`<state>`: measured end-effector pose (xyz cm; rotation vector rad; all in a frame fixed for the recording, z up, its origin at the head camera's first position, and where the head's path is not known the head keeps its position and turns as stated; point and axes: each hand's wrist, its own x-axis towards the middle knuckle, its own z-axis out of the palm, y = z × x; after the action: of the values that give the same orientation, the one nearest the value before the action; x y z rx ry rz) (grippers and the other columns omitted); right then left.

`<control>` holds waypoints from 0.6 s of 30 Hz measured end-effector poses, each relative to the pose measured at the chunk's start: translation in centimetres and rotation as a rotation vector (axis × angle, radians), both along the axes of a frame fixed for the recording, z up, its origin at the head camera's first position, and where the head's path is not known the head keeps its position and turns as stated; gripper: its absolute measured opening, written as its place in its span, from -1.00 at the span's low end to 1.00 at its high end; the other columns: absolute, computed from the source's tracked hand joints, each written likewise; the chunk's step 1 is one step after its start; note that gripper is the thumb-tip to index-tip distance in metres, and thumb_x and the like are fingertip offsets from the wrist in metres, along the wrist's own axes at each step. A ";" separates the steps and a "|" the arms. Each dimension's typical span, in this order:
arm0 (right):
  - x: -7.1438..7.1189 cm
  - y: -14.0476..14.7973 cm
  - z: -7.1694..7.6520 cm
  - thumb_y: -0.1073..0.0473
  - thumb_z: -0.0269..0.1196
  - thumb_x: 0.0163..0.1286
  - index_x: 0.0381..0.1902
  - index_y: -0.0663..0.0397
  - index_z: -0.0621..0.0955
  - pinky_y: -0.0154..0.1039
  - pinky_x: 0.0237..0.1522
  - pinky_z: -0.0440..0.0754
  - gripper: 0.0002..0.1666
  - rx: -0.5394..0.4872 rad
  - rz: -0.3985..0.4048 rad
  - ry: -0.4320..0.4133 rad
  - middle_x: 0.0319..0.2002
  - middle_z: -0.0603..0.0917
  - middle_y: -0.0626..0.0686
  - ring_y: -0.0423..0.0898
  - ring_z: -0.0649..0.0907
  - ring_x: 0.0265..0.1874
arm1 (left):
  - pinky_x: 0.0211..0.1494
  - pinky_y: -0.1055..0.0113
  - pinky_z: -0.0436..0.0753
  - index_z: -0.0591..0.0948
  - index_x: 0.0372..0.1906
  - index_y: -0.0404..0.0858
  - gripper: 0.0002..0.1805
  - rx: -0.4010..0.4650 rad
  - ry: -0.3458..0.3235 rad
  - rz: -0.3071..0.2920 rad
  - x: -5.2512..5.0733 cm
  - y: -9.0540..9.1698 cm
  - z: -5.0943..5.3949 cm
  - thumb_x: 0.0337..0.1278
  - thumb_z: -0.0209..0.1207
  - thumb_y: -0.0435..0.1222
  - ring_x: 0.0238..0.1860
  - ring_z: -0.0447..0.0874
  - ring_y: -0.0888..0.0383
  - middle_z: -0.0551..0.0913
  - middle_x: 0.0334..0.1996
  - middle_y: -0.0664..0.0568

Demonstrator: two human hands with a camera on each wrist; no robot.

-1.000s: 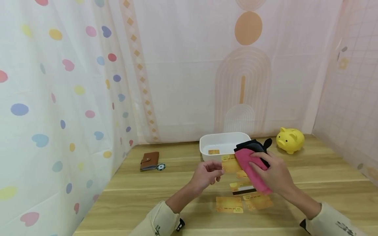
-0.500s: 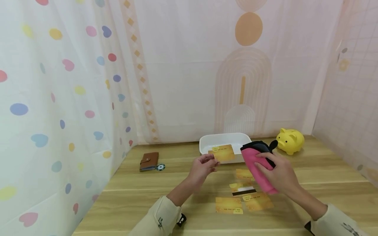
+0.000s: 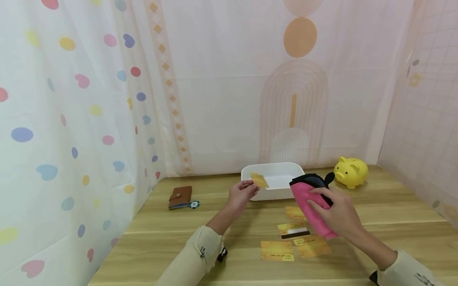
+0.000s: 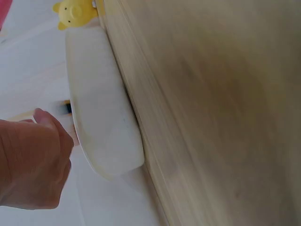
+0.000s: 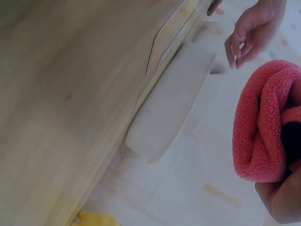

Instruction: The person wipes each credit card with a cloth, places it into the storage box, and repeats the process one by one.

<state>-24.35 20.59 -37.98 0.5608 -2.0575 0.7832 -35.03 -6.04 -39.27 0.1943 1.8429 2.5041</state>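
My left hand (image 3: 243, 195) pinches a yellow card (image 3: 259, 180) by its edge, tilted over the left part of the white bin (image 3: 273, 194). In the left wrist view the left hand (image 4: 35, 162) is beside the bin (image 4: 103, 103), the card mostly hidden. My right hand (image 3: 340, 210) grips a folded pink and black cloth pouch (image 3: 311, 206) just right of the bin. The right wrist view shows the pink fleecy pouch (image 5: 263, 127) above the right hand (image 5: 284, 200). Below on the table lie several yellow cards (image 3: 277, 250), one with a black stripe (image 3: 294, 231).
A yellow piggy bank (image 3: 351, 172) stands at the back right. On the left of the table lie a brown wallet (image 3: 180, 197) and, touching or close beside it, a round chip (image 3: 194, 204). Curtains hang behind and on both sides of the wooden table (image 3: 161, 246).
The left hand has carried its card away from the pouch, up and left to over the bin, and turned it. The right hand keeps its grip on the pouch, moved slightly right.
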 end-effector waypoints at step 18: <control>0.5 1.5 0.1 0.37 0.55 -0.02 -0.26 0.03 0.74 -0.54 -0.51 0.34 -0.67 -0.012 -0.009 -0.021 -0.32 0.75 -0.02 -0.27 0.51 -0.48 | -0.15 0.34 0.65 0.68 -0.04 -0.35 -0.72 -0.686 0.331 -0.336 1.1 3.3 -0.5 0.14 0.37 -0.37 -0.10 0.68 0.12 0.72 -0.13 -0.09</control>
<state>-23.84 22.07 -37.85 0.5384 -2.0719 0.7995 -33.93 -2.77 -39.81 0.8380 2.4109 1.5831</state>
